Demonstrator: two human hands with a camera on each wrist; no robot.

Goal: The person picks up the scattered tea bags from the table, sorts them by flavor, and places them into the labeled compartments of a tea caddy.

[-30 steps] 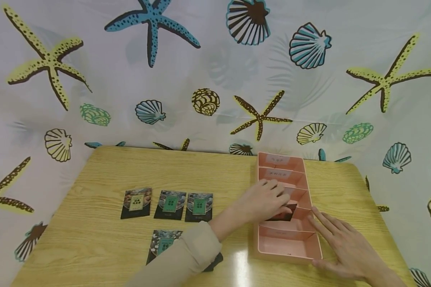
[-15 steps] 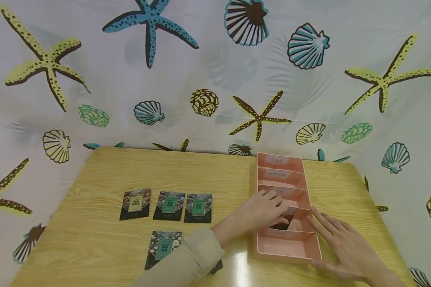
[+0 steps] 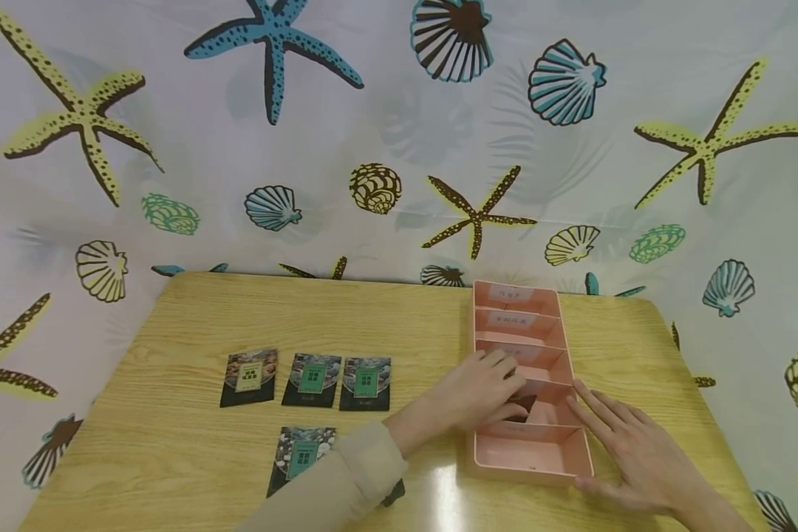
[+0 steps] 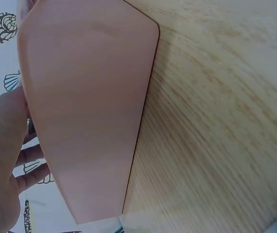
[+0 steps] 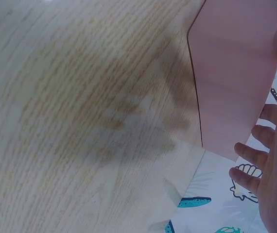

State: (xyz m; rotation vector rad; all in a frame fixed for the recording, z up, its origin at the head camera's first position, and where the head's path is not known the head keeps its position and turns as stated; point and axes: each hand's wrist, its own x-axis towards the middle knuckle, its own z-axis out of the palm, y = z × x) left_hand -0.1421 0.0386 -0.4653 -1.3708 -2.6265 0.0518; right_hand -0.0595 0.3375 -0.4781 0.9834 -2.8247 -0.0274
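Note:
A long pink box [image 3: 532,479] with several compartments stands on the right of the table. My left hand [image 3: 485,388] reaches over its left side and holds a dark tea packet [image 3: 522,408] by the thumb and fingers, low in the second compartment from the front. Most of that packet is hidden by the hand. On the box's right side rests my right hand [image 3: 638,454], its fingers straight and spread. The left wrist view shows the box's outer wall [image 4: 90,111] with left fingers [image 4: 34,177] beyond it; the right wrist view shows the opposite wall [image 5: 235,73].
Three tea packets lie in a row: one with a cream label [image 3: 248,377] and two with green labels [image 3: 312,380] [image 3: 366,383]. Nearer, another packet [image 3: 299,459] lies partly under the left sleeve [image 3: 346,480], and a dark corner [image 3: 395,493] shows beside it. Patterned cloth [image 3: 346,133] hangs behind.
The packet in my left hand has sunk lower into the compartment, and less of it shows. The left hand has shifted slightly down and left. My right hand keeps its place on the box.

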